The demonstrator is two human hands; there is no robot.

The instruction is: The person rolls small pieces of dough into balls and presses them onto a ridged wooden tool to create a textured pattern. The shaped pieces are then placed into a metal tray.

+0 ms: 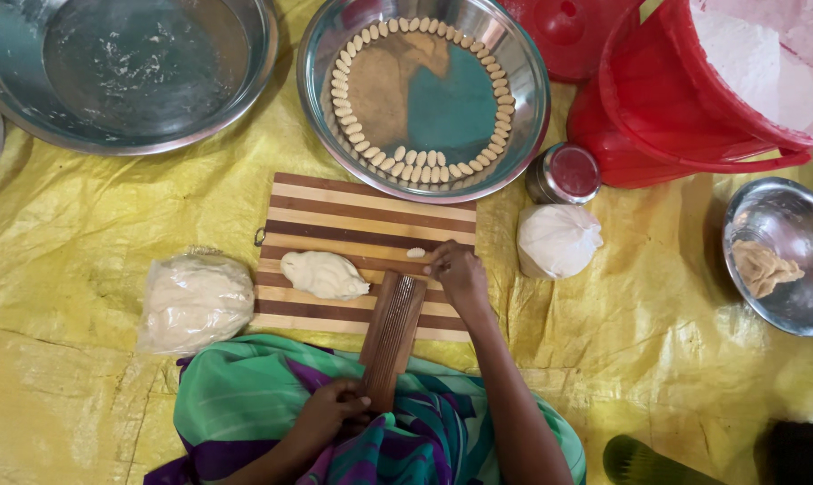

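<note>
A: Head view first. What was held by the left hand [327,411]?

B: The bottom end of a ridged wooden paddle [392,334] was gripped by it, with the fingers closed around the wood. The paddle was leaned from the lap up onto the striped cutting board [362,211].

A: And the right hand [458,274]?

B: It was laid on the board by the top of the paddle. Its fingertips were bent down onto the board beside a small dough piece [415,253]. The piece was just touched or almost touched; which one could not be told. Nothing was gripped by that hand.

A: Where was the rest of the dough?

B: A bigger dough lump [324,274] was set on the board, left of the paddle. A wrapped dough ball [195,301] was put on the yellow sheet [92,224], left of the board. A white bag [557,240] was placed to the right of the board.

A: What was seen above the board?

B: A steel bowl [523,90] was seen, with a ring of little shaped pieces [415,166] lined along its inside. An empty-looking steel tray [128,72] was set to its left. A red bucket [748,81] with white flour was stood at the top right, and a small steel bowl [784,256] with a brown lump was set at the far right.
</note>
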